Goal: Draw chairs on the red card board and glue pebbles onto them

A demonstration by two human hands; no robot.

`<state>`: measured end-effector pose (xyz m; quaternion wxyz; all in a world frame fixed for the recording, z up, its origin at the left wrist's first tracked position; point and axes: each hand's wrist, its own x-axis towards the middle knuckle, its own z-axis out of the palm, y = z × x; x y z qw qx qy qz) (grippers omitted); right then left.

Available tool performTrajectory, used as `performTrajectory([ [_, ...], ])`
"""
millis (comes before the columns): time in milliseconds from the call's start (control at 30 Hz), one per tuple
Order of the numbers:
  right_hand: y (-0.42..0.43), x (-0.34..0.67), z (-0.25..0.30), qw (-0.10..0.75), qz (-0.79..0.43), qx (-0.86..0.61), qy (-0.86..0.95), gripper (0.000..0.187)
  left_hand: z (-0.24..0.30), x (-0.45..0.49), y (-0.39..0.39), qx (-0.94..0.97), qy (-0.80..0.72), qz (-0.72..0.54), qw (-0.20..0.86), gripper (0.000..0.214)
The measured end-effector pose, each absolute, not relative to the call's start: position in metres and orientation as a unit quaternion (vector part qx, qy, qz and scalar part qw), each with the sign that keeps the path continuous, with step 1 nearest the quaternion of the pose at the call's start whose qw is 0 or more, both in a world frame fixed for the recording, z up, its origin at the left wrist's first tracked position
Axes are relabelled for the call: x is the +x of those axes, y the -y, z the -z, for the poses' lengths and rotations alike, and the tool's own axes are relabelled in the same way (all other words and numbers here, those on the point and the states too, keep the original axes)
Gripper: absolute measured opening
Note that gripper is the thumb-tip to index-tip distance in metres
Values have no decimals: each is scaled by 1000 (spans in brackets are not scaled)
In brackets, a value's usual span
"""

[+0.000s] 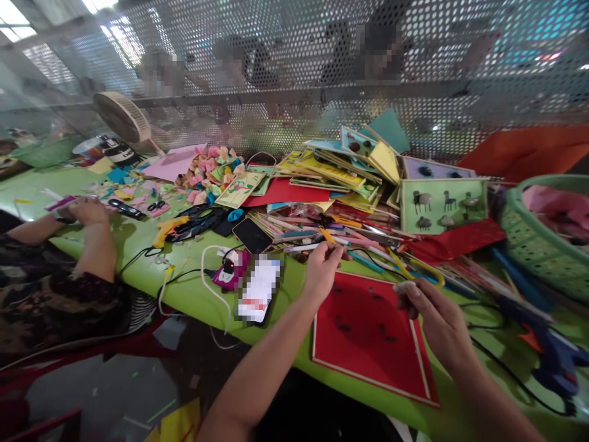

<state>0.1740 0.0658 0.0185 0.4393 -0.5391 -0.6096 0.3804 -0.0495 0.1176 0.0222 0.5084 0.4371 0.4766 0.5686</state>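
A red square board [368, 331] with pale strips along its edges and several dark marks lies on the green table in front of me. My left hand [324, 264] is over its far left corner, fingertips pinched together; anything between them is too small to make out. Above the board's right side, my right hand [435, 313] pinches a small pale lump [405, 287] between thumb and fingers. Just beyond the board are loose pens and sticks [368, 242]. A dark blue glue gun [554, 362] lies to the right of my right hand.
Phones [260, 288] lie left of the board beside cables. Stacked cards [331, 169], a framed picture with dark figures [444, 205] and a green basket [547, 233] stand at the back and right. At left are a yellow glue gun [169, 231] and a co-worker's hands [87, 212].
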Motion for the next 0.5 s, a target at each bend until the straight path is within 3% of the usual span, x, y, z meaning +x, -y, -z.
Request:
performTrajectory([
  [300, -66, 173, -19, 441, -384, -535, 610, 39, -18, -51, -122, 470, -477, -560, 488, 12],
  [500, -65, 171, -23, 431, -383, -542, 612, 41, -24, -54, -118, 528, -482, -553, 428, 42],
])
